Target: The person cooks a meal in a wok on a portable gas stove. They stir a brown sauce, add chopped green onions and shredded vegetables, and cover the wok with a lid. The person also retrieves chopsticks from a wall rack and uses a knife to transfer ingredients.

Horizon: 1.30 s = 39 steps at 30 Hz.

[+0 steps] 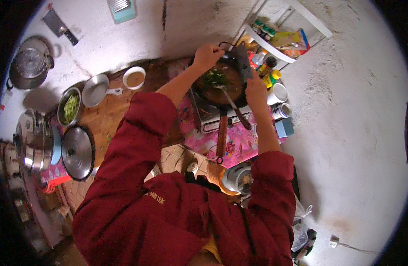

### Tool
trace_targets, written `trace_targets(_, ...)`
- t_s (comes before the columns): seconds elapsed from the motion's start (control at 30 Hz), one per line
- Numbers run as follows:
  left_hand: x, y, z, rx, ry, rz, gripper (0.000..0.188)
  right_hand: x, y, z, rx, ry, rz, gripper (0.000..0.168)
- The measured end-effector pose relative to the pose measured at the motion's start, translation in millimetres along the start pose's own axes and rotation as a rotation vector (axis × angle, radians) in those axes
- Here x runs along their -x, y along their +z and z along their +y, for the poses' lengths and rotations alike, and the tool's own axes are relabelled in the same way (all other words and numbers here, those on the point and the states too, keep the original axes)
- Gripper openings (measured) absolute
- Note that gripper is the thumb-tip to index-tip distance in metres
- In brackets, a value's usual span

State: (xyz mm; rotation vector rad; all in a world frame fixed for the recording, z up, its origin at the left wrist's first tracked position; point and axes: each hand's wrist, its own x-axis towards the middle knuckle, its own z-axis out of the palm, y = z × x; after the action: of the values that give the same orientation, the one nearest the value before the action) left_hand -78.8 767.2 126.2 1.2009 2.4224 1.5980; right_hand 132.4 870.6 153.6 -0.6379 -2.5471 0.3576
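My right hand (256,88) grips a dark-bladed cleaver (243,61), held up over the right side of a wok (199,94). Above the wok's far left side, my left hand (206,57) has its fingers drawn together. Whether anything is between those fingers I cannot tell. Brown liquid (232,78) fills the wok's bottom, with chopped greens (214,78) heaped at its left. A metal spatula (231,101) with a dark handle leans in the wok. The wok's long wooden handle (222,136) points toward me, and a gas stove (209,127) sits under it.
Bottles (272,78) and a white cup (277,93) line the right wall below a corner shelf (277,46). Left, a wooden board (102,123) bears a white bowl (134,78), a metal ladle (95,90) and a bowl of cut green vegetable (71,108). A lid (78,153) leans there.
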Motion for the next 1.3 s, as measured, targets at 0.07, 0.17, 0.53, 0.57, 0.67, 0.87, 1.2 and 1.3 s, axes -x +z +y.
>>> trace_targets(0.07,17.9,-34.6,13.7,0.155,-0.142,0.048,0.034,-1.3,-7.9,-5.4,-0.073,0.083,-0.088,0.042)
trace_targets(0.17,67.8,-77.3,11.1,0.198,-0.29,0.115,0.032,4.6,-15.8,-28.7,-0.145,0.041,0.042,0.04)
trace_targets(0.53,113.1,-24.0,63.7,0.006,0.593,-0.031,0.052,35.9,-30.0,-78.0,-0.501,0.322,-0.036,0.041)
trace_targets(0.57,103.1,-18.8,69.8,0.016,0.647,-0.017,0.054,37.1,-30.0,-74.4,-0.496,0.306,-0.022,0.041)
trace_targets(0.67,86.4,6.1,52.2,-0.091,0.676,-0.118,0.054,32.8,-34.5,-72.9,-0.458,0.344,0.001,0.042)
trace_targets(0.87,93.9,21.5,16.6,-0.229,0.559,-0.205,0.052,24.5,-45.7,-59.1,-0.441,0.341,0.013,0.045)
trace_targets(1.2,86.9,17.3,22.0,-0.46,0.484,-0.173,0.05,21.3,-54.3,-66.5,-0.491,0.405,-0.039,0.045)
trace_targets(1.3,80.8,14.5,49.2,-0.269,0.664,-0.023,0.05,21.7,-42.7,-51.4,-0.445,0.295,0.001,0.045)
